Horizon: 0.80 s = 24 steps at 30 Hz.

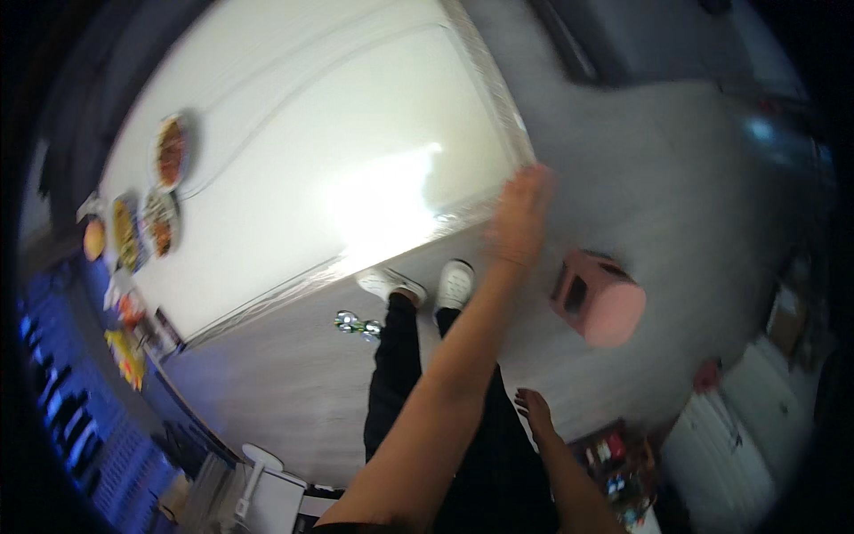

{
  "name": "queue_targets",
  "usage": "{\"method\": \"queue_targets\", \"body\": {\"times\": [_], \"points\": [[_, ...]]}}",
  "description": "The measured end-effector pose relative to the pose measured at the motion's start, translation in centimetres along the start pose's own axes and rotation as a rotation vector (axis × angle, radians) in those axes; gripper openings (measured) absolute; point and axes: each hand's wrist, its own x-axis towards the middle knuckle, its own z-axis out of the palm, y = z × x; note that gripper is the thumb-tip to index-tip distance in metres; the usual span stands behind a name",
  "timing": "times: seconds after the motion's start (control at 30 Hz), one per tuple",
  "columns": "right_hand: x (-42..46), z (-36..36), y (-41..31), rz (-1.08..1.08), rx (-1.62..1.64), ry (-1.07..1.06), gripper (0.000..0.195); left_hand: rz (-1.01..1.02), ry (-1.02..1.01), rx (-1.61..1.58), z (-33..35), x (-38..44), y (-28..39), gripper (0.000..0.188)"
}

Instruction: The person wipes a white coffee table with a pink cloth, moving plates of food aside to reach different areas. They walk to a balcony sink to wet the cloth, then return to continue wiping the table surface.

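My left hand [524, 210], blurred, reaches to the near right corner of a white tabletop [300, 160] whose edge is covered in shiny clear film. Its fingers lie at that corner; whether they grip it is too blurred to tell. My right hand [534, 410] hangs low by my right side, fingers somewhat apart, with nothing in it. At the table's left end are an oval plate of reddish food [171, 153], a plate of mixed food [160, 223] and a dish of yellowish-green food [125, 233].
A pink stool [600, 300] stands on the grey floor right of my feet. Near my left shoe lies a shiny green-and-silver object [357, 325]. A yellow packet [127, 357] is by the table's left end. White cabinets [717, 434] stand at lower right.
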Motion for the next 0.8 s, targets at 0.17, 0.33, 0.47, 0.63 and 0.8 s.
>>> {"method": "queue_targets", "body": {"times": [0.17,0.33,0.47,0.63,0.8], "points": [[-1.7,-0.1,-2.2,-0.076,-0.041,-0.009,0.049,-0.026,-0.205,-0.221,-0.6,-2.2,0.5,0.038],[-3.3,1.2,-5.9,-0.179,-0.152,-0.089,0.041,-0.307,0.029,-0.654,-7.1,-10.6,0.6,0.042],[-5.1,1.3,-11.0,-0.484,-0.381,-0.296,0.038,-0.947,0.208,-1.394,-19.7,-11.9,5.9,0.059],[-15.3,10.6,-13.8,-0.534,-0.449,-0.865,0.049,-0.929,0.706,-1.630,-30.0,-16.5,8.3,0.063],[-20.5,16.0,-14.5,-0.513,-0.285,-0.873,0.034,-0.854,0.850,-1.546,-36.6,-19.9,12.0,0.064]]}}
